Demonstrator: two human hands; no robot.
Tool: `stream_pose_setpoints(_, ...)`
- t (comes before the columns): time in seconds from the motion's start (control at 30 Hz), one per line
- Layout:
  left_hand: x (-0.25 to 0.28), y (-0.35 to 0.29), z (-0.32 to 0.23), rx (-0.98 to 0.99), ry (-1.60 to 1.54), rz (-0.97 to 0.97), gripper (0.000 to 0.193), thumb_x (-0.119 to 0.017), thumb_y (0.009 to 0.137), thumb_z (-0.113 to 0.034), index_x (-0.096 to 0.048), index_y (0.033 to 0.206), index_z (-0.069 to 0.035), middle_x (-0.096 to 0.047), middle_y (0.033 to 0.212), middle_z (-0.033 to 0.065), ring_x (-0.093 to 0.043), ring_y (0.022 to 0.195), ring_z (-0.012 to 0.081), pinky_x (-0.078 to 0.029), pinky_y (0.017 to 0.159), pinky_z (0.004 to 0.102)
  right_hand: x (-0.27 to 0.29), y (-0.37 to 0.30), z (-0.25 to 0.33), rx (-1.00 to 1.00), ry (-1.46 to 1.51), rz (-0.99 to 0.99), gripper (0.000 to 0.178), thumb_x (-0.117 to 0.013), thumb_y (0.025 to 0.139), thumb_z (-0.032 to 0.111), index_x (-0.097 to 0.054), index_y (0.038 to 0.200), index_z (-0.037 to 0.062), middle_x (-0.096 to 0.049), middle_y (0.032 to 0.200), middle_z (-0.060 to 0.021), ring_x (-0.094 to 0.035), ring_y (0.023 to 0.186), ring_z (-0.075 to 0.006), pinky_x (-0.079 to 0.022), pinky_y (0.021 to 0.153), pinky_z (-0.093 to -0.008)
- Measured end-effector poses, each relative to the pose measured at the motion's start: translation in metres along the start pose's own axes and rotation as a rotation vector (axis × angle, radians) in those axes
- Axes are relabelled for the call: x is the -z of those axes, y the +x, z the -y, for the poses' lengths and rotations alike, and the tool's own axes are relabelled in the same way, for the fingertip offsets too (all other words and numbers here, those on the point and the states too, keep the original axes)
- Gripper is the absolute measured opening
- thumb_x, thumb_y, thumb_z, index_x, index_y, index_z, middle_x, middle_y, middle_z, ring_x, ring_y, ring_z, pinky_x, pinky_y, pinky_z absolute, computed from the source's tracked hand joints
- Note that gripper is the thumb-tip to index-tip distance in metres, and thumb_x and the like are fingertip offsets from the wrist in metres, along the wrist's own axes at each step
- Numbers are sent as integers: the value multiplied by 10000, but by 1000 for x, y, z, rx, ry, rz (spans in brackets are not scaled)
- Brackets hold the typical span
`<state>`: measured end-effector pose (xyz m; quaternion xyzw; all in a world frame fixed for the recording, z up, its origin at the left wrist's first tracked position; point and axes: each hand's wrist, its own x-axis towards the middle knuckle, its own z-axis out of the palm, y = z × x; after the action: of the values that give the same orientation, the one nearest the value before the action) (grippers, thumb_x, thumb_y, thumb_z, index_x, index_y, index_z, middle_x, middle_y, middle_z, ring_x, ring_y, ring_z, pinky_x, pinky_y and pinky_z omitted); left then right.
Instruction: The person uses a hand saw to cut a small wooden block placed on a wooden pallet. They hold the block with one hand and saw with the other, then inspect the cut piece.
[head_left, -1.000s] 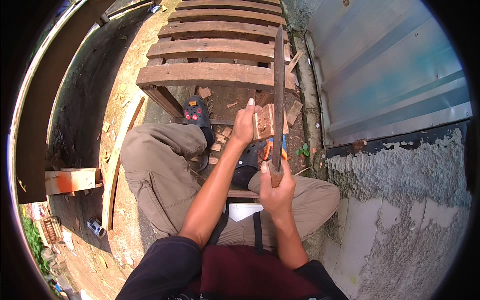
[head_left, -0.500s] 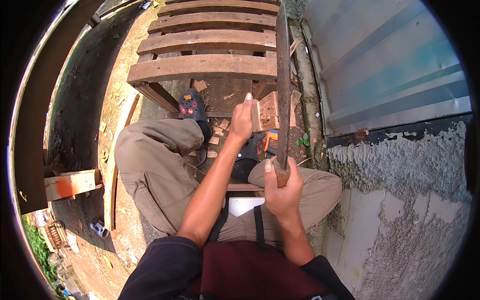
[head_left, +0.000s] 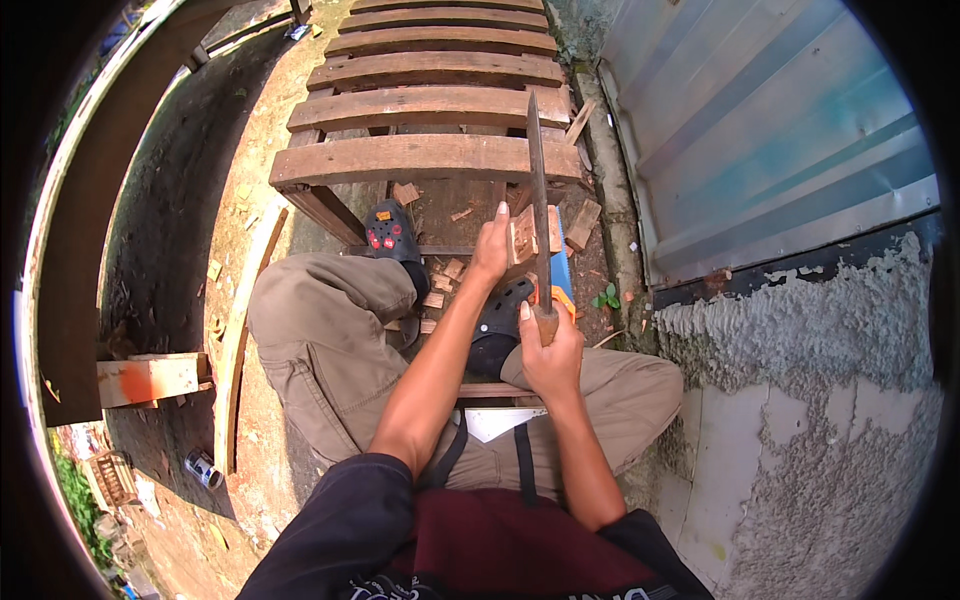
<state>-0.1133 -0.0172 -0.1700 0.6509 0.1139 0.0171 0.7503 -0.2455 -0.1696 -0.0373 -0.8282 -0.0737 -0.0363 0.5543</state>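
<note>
A small wooden block (head_left: 522, 237) is held by my left hand (head_left: 491, 248), whose thumb points up along its side. My right hand (head_left: 552, 358) is wrapped round the wooden handle of a machete (head_left: 539, 190). The long dark blade stands nearly upright in this view and crosses in front of the block, hiding part of it; I cannot tell whether they touch. Behind the block and blade, a handsaw (head_left: 562, 265) with a blue blade and orange handle is partly visible, close to my dark clog (head_left: 503, 310).
A slatted wooden pallet-like frame (head_left: 430, 158) stands ahead. Cut wood pieces (head_left: 437, 298) litter the ground between my feet. A corrugated metal sheet (head_left: 770, 150) and rough wall (head_left: 800, 400) border the right. To the left are a long plank (head_left: 236, 350) and a can (head_left: 203, 468).
The machete has shifted left and its blade now crosses in front of the block. More of the blue saw blade shows. My left hand keeps hold of the block.
</note>
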Motion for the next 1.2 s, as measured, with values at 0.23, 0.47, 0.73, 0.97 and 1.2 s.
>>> stream_pose_setpoints(0.23, -12, -37, -64, -129, 25, 26, 753, -232, 1109, -521, -724, 1083, 48, -738, 975, 165, -665, 933, 250, -483, 914, 382, 18, -20, 18, -101, 81, 29, 237, -687, 968, 163, -608, 1003, -58, -691, 727, -155, -711, 671, -225, -525, 604, -369)
stream_pose_setpoints(0.47, 2, -5, -2, -50, -100, 52, 811, -138, 1116, -523, -683, 1202, 71, -723, 1182, 179, -651, 1149, 260, -414, 1095, 364, 1, 0, -38, -3, 52, -10, 183, -643, 1003, 161, -635, 1058, -13, -623, 742, -33, -581, 637, -107, -481, 593, -303)
stream_pose_setpoints(0.73, -14, -1, 25, 13, -3, -31, 784, -313, 1080, -588, -730, 980, 69, -734, 940, 175, -647, 911, 261, -462, 928, 391, 11, -7, -21, -483, 733, 288, 236, -620, 1042, 247, -544, 939, 49, -485, 628, 10, -464, 467, -95, -399, 445, -280)
stream_pose_setpoints(0.97, -12, 0, 16, 6, 23, -20, 729, -349, 1092, -540, -736, 995, 69, -734, 931, 138, -643, 902, 214, -471, 908, 358, 27, -19, -18, -408, 810, 204, 298, -578, 1062, 308, -522, 944, 40, -458, 630, -22, -456, 457, -122, -406, 427, -293)
stream_pose_setpoints(1.2, 22, 6, 12, 21, -434, -107, 505, -420, 1096, -437, -691, 1260, -44, -718, 1153, 77, -668, 943, 156, -508, 893, 300, 25, -23, 3, -287, 731, 24, 261, -637, 1036, 212, -519, 867, 52, -471, 629, 12, -450, 477, -69, -386, 440, -251)
